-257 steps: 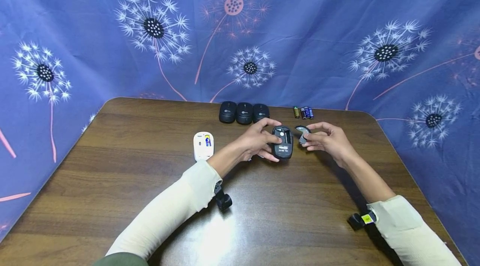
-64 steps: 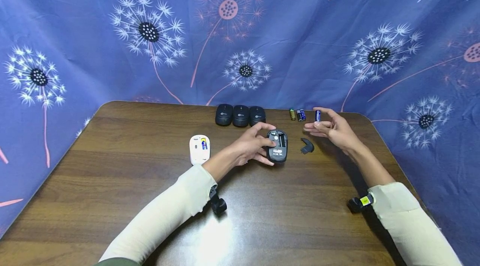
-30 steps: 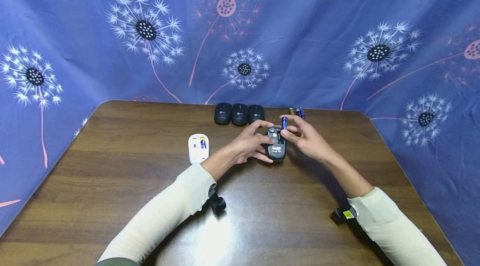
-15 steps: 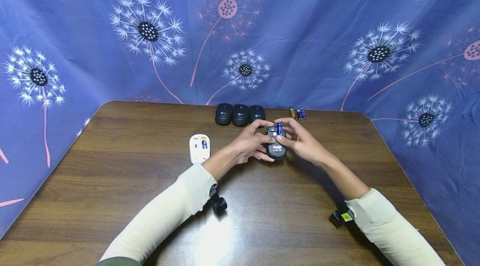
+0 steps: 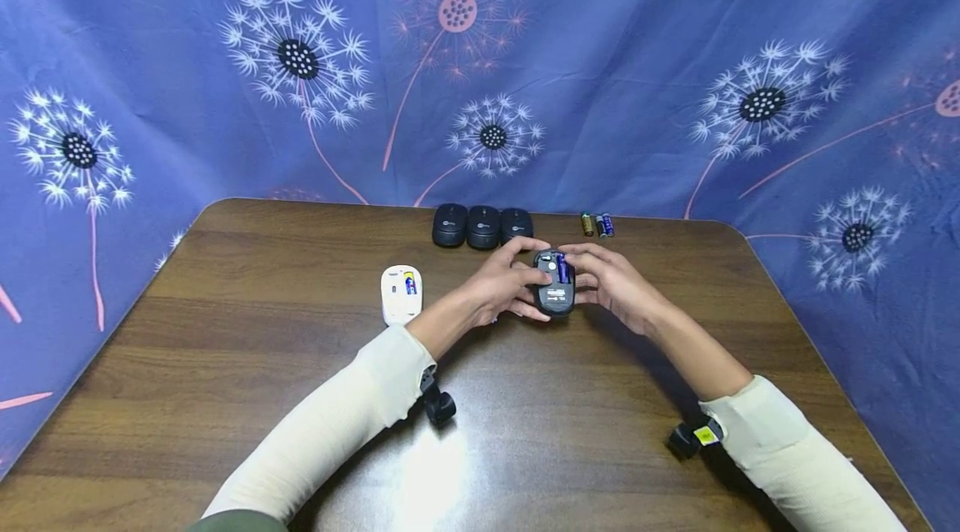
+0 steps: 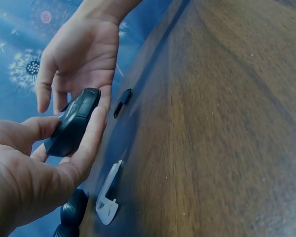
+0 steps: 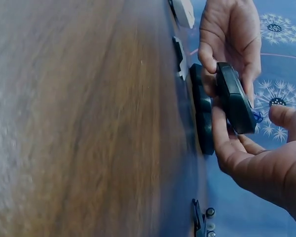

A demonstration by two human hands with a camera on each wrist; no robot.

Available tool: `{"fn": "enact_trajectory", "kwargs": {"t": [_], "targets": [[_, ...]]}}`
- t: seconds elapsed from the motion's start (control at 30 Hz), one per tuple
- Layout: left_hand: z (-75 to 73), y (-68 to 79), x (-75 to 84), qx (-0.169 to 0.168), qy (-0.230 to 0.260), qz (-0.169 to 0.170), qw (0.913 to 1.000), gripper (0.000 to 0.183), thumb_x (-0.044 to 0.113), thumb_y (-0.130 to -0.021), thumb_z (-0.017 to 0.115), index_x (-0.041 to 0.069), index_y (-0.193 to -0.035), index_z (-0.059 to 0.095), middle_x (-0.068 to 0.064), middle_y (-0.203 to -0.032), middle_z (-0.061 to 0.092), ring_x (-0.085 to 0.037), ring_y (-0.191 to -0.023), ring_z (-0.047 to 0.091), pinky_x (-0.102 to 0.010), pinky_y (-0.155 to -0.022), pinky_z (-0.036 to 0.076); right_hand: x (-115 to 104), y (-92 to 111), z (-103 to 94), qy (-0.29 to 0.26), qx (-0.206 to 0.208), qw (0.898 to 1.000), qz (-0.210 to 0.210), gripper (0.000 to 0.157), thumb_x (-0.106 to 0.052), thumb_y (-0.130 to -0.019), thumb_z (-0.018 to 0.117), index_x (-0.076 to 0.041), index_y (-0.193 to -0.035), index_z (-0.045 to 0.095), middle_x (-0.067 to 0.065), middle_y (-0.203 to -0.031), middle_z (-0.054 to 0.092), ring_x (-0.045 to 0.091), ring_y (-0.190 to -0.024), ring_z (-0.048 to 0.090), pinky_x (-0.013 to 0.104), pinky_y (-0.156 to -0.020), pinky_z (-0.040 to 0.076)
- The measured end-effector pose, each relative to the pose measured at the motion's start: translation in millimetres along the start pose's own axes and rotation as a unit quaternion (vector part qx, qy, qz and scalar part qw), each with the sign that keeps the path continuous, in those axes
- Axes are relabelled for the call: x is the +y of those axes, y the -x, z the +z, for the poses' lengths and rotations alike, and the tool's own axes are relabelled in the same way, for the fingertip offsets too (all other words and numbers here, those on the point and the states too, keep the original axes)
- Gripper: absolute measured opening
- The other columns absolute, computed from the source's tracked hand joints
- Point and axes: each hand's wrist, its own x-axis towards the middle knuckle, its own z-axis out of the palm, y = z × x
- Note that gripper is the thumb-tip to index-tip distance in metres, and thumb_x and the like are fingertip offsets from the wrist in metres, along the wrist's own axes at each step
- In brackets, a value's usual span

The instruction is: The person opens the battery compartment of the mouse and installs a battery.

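My left hand (image 5: 506, 286) grips a black computer mouse (image 5: 556, 297) from its left side, raised above the table with its underside up. A blue battery (image 5: 563, 268) sits in the mouse's battery slot; in the right wrist view the battery's blue end (image 7: 257, 116) shows just past the mouse's edge. My right hand (image 5: 611, 286) is at the mouse's right side. Its fingers touch the mouse from below, and its thumb (image 7: 282, 115) stands a little apart from the battery. A black battery cover (image 6: 122, 102) lies on the table beneath, hidden in the head view.
Three black mice (image 5: 483, 227) stand in a row at the table's back edge. Right of them lie a gold-and-green battery (image 5: 587, 224) and blue batteries (image 5: 604, 224). A white mouse (image 5: 401, 295) rests underside up at left, battery inside. A white cover (image 6: 108, 195) lies nearby.
My right hand took a blue battery from the back row, after setting down the black cover, and brought it to the mouse. The battery has gone into the slot; my right thumb has drawn back.
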Motion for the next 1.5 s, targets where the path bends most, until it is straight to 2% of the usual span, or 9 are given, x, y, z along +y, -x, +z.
{"fn": "enact_trajectory", "kwargs": {"t": [0.07, 0.2, 0.47, 0.63, 0.8, 0.93, 1.1, 1.33, 1.5], "targets": [[0.8, -0.2, 0.4, 0.000, -0.001, -0.002, 1.0000, 0.061, -0.006, -0.108, 0.064, 0.016, -0.162, 0.048, -0.021, -0.124, 0.065, -0.035, -0.091, 0.081, -0.047, -0.076, 0.077, -1, 0, 0.0, -0.014, -0.004, 1.000, 0.016, 0.054, -0.032, -0.121, 0.047, 0.005, -0.161, 0.044, 0.001, -0.130, 0.066, 0.011, -0.109, 0.072, 0.028, -0.094, 0.069], [2.2, 0.2, 0.7, -0.003, -0.004, -0.003, 1.0000, 0.060, -0.006, -0.108, 0.065, 0.017, -0.161, 0.050, -0.020, -0.124, 0.065, -0.039, -0.095, 0.081, -0.047, -0.076, 0.077, 0, 0, 1.2, -0.032, -0.012, 0.999, 0.034, 0.044, -0.034, -0.121, 0.046, 0.000, -0.148, 0.054, -0.001, -0.124, 0.065, 0.013, -0.109, 0.070, 0.029, -0.093, 0.070], [3.5, 0.9, 0.6, 0.000, -0.010, 0.002, 1.0000, 0.059, -0.007, -0.108, 0.065, 0.016, -0.160, 0.051, -0.023, -0.128, 0.067, -0.049, -0.104, 0.082, -0.048, -0.076, 0.077, -4, -1, 5.5, -0.059, -0.012, 0.997, 0.039, 0.022, -0.022, -0.119, 0.045, -0.008, -0.128, 0.058, -0.004, -0.115, 0.068, 0.009, -0.102, 0.068, 0.025, -0.088, 0.067], [4.5, 0.6, 1.4, -0.003, -0.008, 0.003, 1.0000, 0.058, -0.007, -0.109, 0.064, 0.015, -0.160, 0.050, -0.023, -0.127, 0.065, -0.056, -0.111, 0.080, -0.049, -0.076, 0.076, -4, -3, 9.2, -0.010, 0.004, 1.000, 0.025, 0.031, -0.020, -0.120, 0.045, 0.004, -0.138, 0.053, 0.000, -0.119, 0.066, 0.008, -0.103, 0.069, 0.024, -0.091, 0.067], [4.2, 0.1, 0.8, 0.001, -0.010, 0.003, 0.9999, 0.058, -0.007, -0.108, 0.064, 0.015, -0.160, 0.050, -0.023, -0.128, 0.067, -0.056, -0.111, 0.080, -0.048, -0.075, 0.076, -2, -4, 11.5, 0.053, 0.022, 0.998, 0.001, 0.042, -0.018, -0.121, 0.045, 0.013, -0.148, 0.050, 0.013, -0.128, 0.065, 0.007, -0.102, 0.069, 0.022, -0.090, 0.067], [4.5, 0.1, -0.9, 0.003, -0.012, 0.005, 0.9999, 0.057, -0.007, -0.108, 0.065, 0.016, -0.159, 0.051, -0.023, -0.127, 0.068, -0.054, -0.110, 0.081, -0.048, -0.075, 0.076, -1, -3, 13.1, 0.111, 0.042, 0.992, -0.032, 0.040, -0.016, -0.120, 0.048, 0.014, -0.144, 0.057, 0.017, -0.125, 0.067, 0.009, -0.098, 0.067, 0.021, -0.083, 0.065], [5.4, 0.5, -2.2, 0.001, -0.016, 0.011, 0.9998, 0.058, -0.007, -0.108, 0.065, 0.017, -0.159, 0.051, -0.022, -0.125, 0.068, -0.053, -0.108, 0.081, -0.048, -0.075, 0.076, 1, -2, 13.5, 0.149, 0.076, 0.984, -0.065, 0.032, -0.014, -0.118, 0.053, 0.011, -0.134, 0.063, 0.009, -0.109, 0.062, 0.014, -0.093, 0.057, 0.024, -0.075, 0.057], [4.3, 1.8, -1.5, 0.011, -0.026, 0.005, 0.9996, 0.057, -0.005, -0.108, 0.066, 0.016, -0.159, 0.051, -0.020, -0.120, 0.069, -0.049, -0.100, 0.084, -0.047, -0.074, 0.076, 3, -3, 9.7, 0.120, 0.039, 0.992, -0.026, 0.041, -0.021, -0.120, 0.052, 0.010, -0.146, 0.059, 0.016, -0.126, 0.067, 0.011, -0.099, 0.069, 0.025, -0.083, 0.067], [6.5, 7.1, -0.3, 0.030, -0.036, 0.006, 0.9989, 0.057, -0.004, -0.107, 0.067, 0.013, -0.159, 0.050, -0.017, -0.112, 0.070, -0.033, -0.081, 0.083, -0.041, -0.069, 0.076, 3, -1, 3.7, 0.115, 0.026, 0.993, 0.006, 0.047, -0.028, -0.121, 0.053, 0.007, -0.151, 0.055, 0.016, -0.126, 0.068, 0.014, -0.094, 0.070, 0.028, -0.077, 0.068]]}}
